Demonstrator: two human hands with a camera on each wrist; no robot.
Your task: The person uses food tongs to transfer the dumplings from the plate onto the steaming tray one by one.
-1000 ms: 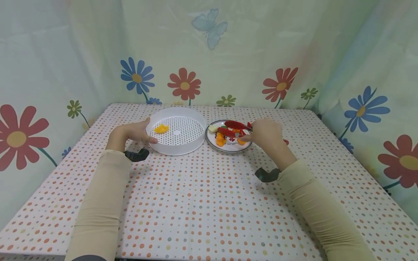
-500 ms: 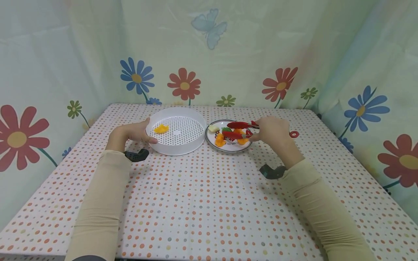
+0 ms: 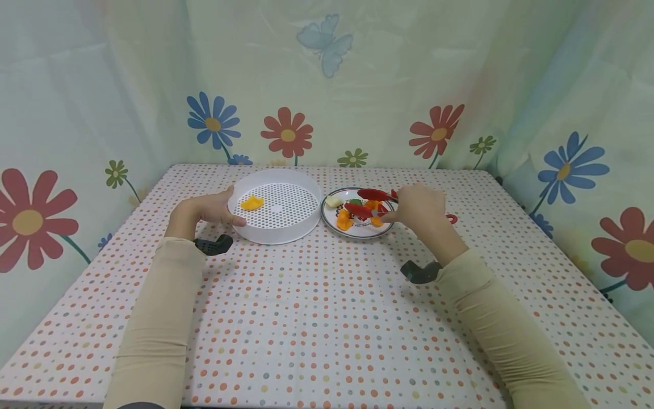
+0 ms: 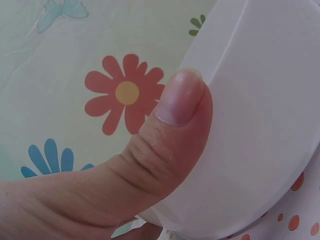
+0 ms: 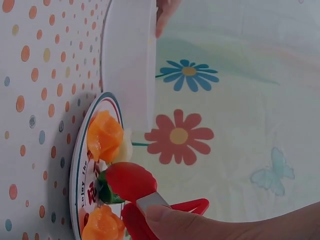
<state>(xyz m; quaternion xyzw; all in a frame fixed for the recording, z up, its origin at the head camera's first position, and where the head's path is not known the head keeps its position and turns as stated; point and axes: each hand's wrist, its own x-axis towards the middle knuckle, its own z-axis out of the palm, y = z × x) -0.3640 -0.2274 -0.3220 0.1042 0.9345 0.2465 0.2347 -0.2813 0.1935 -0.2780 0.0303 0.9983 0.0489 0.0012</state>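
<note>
My left hand [image 3: 212,207] holds the left side of a white round steamer tray [image 3: 278,233] with a perforated floor. In the left wrist view the thumb [image 4: 175,120] presses against its outer wall. A yellow crinkled piece [image 3: 252,203] lies inside the tray. My right hand [image 3: 423,205] grips red tongs [image 3: 375,196], their two red tips spread apart low over a plate [image 3: 334,227]. On the plate are orange crinkled pieces [image 5: 105,136], a dark green piece [image 5: 110,192] between the tips in the right wrist view, and a pale piece [image 3: 334,201].
A dotted cloth [image 3: 291,318] covers the table, with a floral curtain [image 3: 245,68] along the back and sides. The plate stands close against the tray's right side. A red loop [image 3: 452,218] of the tongs sticks out behind the right hand.
My right hand with the tongs shifted right, then came back left, staying over the plate. The tongs' tips stand slightly wider than a second ago. The left hand and tray have stayed put.
</note>
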